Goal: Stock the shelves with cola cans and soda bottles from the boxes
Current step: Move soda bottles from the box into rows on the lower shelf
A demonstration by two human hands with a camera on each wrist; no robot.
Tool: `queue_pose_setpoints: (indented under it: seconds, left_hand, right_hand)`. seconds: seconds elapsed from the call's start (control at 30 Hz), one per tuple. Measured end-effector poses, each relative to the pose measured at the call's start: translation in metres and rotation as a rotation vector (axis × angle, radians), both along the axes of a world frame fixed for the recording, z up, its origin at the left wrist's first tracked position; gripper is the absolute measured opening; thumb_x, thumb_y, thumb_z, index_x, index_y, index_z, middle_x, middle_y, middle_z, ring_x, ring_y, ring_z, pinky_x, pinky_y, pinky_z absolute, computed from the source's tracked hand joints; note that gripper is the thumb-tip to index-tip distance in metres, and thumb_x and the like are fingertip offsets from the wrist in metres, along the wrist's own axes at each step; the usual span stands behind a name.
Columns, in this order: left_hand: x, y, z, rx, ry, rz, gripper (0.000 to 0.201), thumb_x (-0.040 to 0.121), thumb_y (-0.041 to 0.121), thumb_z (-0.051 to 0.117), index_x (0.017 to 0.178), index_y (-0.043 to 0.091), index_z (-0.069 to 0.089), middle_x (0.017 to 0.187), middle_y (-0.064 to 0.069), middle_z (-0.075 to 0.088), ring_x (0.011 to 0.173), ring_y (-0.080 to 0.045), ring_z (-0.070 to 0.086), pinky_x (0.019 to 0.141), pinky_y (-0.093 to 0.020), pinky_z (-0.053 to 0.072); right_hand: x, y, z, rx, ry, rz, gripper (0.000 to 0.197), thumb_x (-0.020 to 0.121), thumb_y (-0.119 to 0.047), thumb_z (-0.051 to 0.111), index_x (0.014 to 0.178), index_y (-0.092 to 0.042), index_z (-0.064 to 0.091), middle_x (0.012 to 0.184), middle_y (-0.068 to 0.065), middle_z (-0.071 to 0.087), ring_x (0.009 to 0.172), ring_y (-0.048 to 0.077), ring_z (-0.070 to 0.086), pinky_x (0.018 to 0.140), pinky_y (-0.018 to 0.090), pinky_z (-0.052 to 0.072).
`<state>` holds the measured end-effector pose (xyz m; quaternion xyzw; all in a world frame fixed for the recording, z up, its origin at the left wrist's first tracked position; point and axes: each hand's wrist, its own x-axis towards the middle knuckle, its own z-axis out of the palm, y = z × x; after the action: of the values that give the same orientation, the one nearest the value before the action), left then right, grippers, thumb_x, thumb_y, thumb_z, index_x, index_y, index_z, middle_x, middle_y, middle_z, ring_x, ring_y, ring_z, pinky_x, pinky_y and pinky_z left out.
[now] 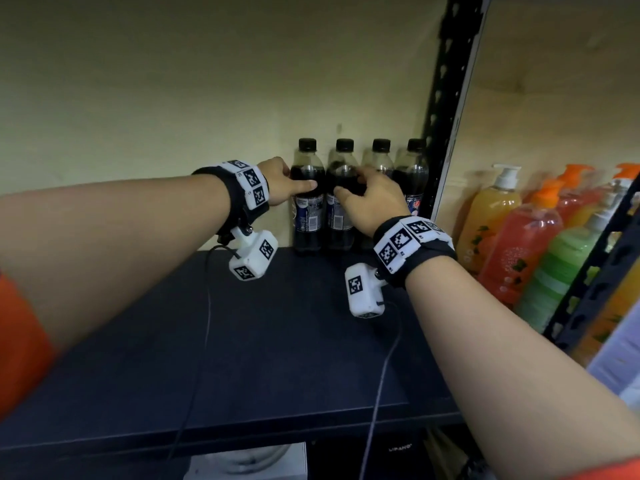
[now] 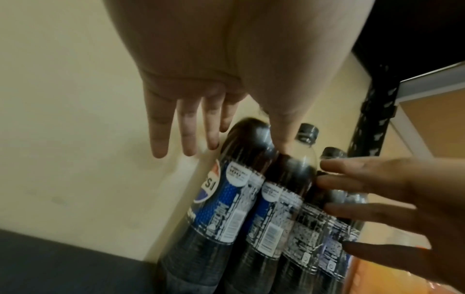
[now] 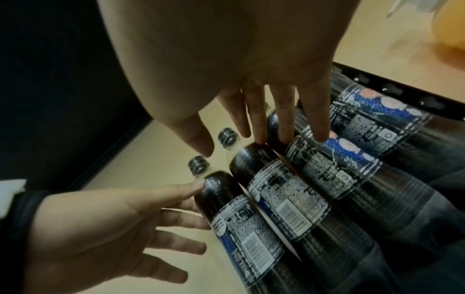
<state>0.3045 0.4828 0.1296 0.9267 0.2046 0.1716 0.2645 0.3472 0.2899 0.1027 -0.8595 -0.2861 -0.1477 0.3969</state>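
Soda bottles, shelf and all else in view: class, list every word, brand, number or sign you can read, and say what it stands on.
"SI": the end of a brand name on the label of the leftmost soda bottle, the rest hidden.
Fine print and barcodes on the soda bottle labels: too blurred to read.
Lettering on a dark box under the shelf: too small to read.
Square black-and-white markers on the wristbands: patterns, not words.

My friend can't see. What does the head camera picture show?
Two hands, left hand and right hand, touch a row of four cola bottles standing at the back of a dark shelf. Colourful pump bottles stand further right.
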Motion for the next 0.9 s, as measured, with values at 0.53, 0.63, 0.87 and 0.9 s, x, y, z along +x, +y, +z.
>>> queue_pose_setpoints:
  seconds: [0.53, 0.63, 0.87, 0.9]
  left_hand:
    - [-0.158, -0.034, 0.030, 0.305, 0.185, 0.050, 0.085, 0.089, 0.068, 0.057, 0.153, 0.017, 0.034, 0.149, -0.008, 0.048, 0.131, -0.029, 0.051, 0.104, -0.038, 0.044]
    - [-0.188, -0.045, 0.026, 0.290, 0.202, 0.036, 0.085, 0.089, 0.068, 0.056, 0.153, 0.017, 0.033, 0.148, -0.008, 0.050, 0.130, -0.028, 0.052, 0.105, -0.038, 0.044]
    - [-0.248, -0.070, 0.010, 0.229, 0.286, 0.011, 0.090, 0.086, 0.073, 0.055, 0.154, 0.017, 0.032, 0.152, -0.009, 0.046, 0.134, -0.029, 0.049, 0.108, -0.039, 0.042]
    - [-0.257, -0.074, 0.006, 0.222, 0.306, 0.004, 0.090, 0.085, 0.074, 0.055, 0.153, 0.018, 0.033, 0.151, -0.009, 0.048, 0.133, -0.029, 0.050, 0.109, -0.039, 0.042]
  right_hand:
    - [-0.091, -0.074, 0.019, -0.398, 0.015, 0.100, 0.069, 0.094, -0.057, 0.060, 0.150, -0.020, 0.044, 0.148, 0.006, 0.054, 0.134, 0.027, 0.051, 0.105, 0.033, 0.041]
    - [-0.112, -0.090, 0.020, -0.499, 0.011, 0.093, 0.076, 0.095, -0.061, 0.056, 0.155, -0.019, 0.036, 0.152, 0.007, 0.049, 0.136, 0.027, 0.049, 0.105, 0.033, 0.041]
    - [-0.160, -0.123, 0.009, -0.679, 0.026, 0.088, 0.091, 0.091, -0.072, 0.050, 0.160, -0.019, 0.025, 0.158, 0.009, 0.040, 0.141, 0.028, 0.043, 0.111, 0.037, 0.038]
    - [-0.169, -0.127, 0.005, -0.695, 0.030, 0.098, 0.091, 0.091, -0.073, 0.050, 0.160, -0.019, 0.025, 0.158, 0.009, 0.039, 0.142, 0.027, 0.042, 0.112, 0.037, 0.037]
